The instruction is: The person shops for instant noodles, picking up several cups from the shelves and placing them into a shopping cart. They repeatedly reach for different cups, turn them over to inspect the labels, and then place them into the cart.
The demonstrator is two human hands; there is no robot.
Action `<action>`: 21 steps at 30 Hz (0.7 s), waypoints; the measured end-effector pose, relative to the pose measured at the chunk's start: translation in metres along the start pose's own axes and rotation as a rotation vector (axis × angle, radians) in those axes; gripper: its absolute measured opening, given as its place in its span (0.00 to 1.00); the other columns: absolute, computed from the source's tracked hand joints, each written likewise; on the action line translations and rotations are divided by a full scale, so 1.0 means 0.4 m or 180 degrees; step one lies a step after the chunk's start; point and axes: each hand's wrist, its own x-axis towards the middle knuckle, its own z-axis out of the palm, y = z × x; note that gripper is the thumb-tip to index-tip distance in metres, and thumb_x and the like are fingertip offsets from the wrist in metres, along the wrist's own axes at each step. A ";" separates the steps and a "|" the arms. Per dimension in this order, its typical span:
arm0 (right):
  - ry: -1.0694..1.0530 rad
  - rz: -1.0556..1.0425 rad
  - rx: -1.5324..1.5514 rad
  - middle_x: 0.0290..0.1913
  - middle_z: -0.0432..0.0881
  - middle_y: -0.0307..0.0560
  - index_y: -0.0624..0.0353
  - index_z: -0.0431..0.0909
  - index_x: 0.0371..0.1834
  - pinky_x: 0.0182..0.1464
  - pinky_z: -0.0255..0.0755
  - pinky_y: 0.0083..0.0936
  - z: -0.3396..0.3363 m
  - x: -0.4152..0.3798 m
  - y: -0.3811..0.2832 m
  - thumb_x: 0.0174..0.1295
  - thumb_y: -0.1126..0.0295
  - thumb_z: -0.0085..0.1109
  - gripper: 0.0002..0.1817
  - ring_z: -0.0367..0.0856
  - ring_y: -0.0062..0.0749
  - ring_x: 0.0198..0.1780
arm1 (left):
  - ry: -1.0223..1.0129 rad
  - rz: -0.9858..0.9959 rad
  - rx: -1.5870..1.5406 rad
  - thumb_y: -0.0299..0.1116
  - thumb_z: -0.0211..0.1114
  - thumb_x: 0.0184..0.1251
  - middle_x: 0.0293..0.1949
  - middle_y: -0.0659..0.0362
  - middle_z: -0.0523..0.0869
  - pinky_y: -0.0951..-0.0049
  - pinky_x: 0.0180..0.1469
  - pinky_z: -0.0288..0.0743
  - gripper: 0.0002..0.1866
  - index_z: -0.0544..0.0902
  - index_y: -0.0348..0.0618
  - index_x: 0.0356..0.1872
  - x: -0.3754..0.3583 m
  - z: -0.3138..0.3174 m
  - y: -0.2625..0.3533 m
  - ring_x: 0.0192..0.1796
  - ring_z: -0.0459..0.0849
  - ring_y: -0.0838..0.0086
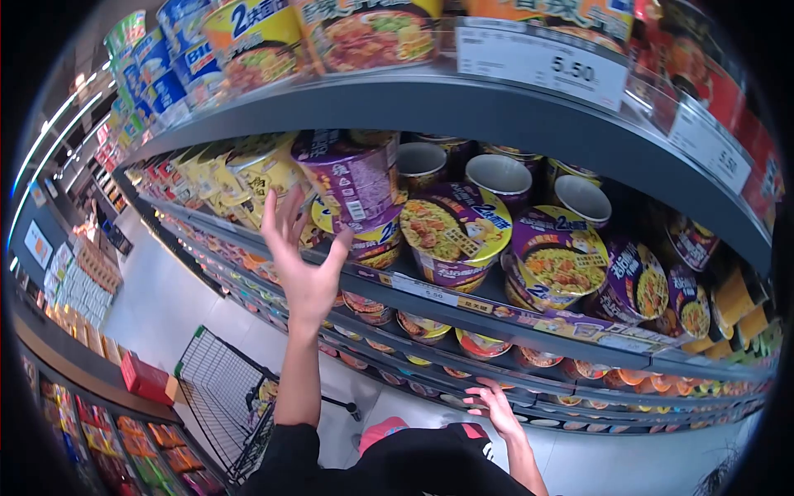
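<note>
My left hand is raised in front of the middle shelf with its fingers spread, nearest to a purple noodle cup stacked on a purple and yellow cup. Whether the fingertips touch it I cannot tell. To the right on that shelf stand a purple noodle cup with a yellow rim and another purple cup. Behind them show several open grey cup bottoms. Lower down, my right hand hangs before the lower shelves, fingers apart and holding nothing.
Above, a dark shelf edge carries price tags and more noodle cups. A shopping cart stands at lower left, near a red box. Snack racks line the left side. The grey floor runs along the aisle.
</note>
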 end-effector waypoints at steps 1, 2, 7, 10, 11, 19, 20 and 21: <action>-0.0049 -0.0004 -0.0151 0.67 0.81 0.58 0.60 0.60 0.82 0.61 0.84 0.39 0.001 0.011 -0.007 0.85 0.54 0.52 0.31 0.86 0.43 0.63 | 0.0054 0.0046 0.0026 0.28 0.77 0.68 0.79 0.41 0.71 0.50 0.82 0.62 0.51 0.52 0.45 0.86 -0.034 -0.027 -0.012 0.81 0.70 0.52; -0.0099 -0.0003 -0.0298 0.67 0.81 0.58 0.60 0.60 0.82 0.61 0.84 0.38 0.005 0.020 -0.012 0.85 0.54 0.52 0.31 0.86 0.43 0.63 | 0.0118 -0.0007 0.0069 0.27 0.76 0.69 0.78 0.42 0.72 0.50 0.81 0.64 0.50 0.53 0.45 0.86 -0.068 -0.057 -0.017 0.81 0.71 0.54; -0.0183 0.0209 -0.0340 0.67 0.81 0.57 0.58 0.62 0.81 0.60 0.84 0.38 0.066 0.045 -0.014 0.85 0.55 0.52 0.29 0.86 0.41 0.64 | 0.0403 -0.1403 0.0034 0.29 0.76 0.69 0.75 0.46 0.76 0.56 0.75 0.70 0.41 0.65 0.42 0.81 -0.238 -0.267 -0.093 0.79 0.74 0.59; -0.0427 0.0444 -0.0349 0.67 0.81 0.55 0.56 0.64 0.79 0.60 0.84 0.39 0.135 0.065 0.003 0.85 0.55 0.52 0.27 0.86 0.41 0.63 | 0.0142 -0.1997 0.1544 0.36 0.77 0.69 0.72 0.47 0.79 0.53 0.72 0.72 0.37 0.72 0.41 0.77 -0.375 -0.421 -0.196 0.76 0.77 0.57; -0.0602 0.0464 -0.0331 0.67 0.82 0.52 0.54 0.65 0.79 0.61 0.83 0.41 0.146 0.082 0.029 0.85 0.57 0.51 0.25 0.85 0.41 0.63 | -0.0090 -0.2092 0.2196 0.40 0.78 0.68 0.71 0.47 0.79 0.51 0.71 0.72 0.38 0.72 0.41 0.76 -0.434 -0.482 -0.217 0.74 0.77 0.55; -0.1177 0.0528 -0.1126 0.68 0.81 0.52 0.55 0.65 0.79 0.65 0.80 0.43 0.341 0.190 0.049 0.83 0.59 0.59 0.27 0.84 0.42 0.66 | -0.1050 -0.3916 0.4477 0.64 0.73 0.66 0.71 0.46 0.78 0.38 0.74 0.65 0.47 0.73 0.42 0.78 -0.993 -0.914 -0.280 0.79 0.70 0.45; -0.1276 0.0502 -0.1239 0.67 0.81 0.51 0.54 0.65 0.79 0.65 0.80 0.44 0.380 0.196 0.049 0.83 0.60 0.57 0.26 0.84 0.41 0.66 | -0.1269 -0.3714 0.4583 0.68 0.69 0.67 0.71 0.46 0.80 0.36 0.76 0.61 0.46 0.78 0.39 0.73 -1.060 -0.936 -0.273 0.83 0.65 0.45; -0.1373 0.0474 -0.1357 0.67 0.81 0.51 0.53 0.66 0.78 0.65 0.80 0.44 0.420 0.198 0.046 0.84 0.61 0.55 0.25 0.84 0.41 0.65 | -0.1543 -0.3447 0.4590 0.69 0.69 0.67 0.66 0.46 0.83 0.37 0.75 0.63 0.44 0.81 0.39 0.68 -1.105 -0.945 -0.261 0.81 0.68 0.46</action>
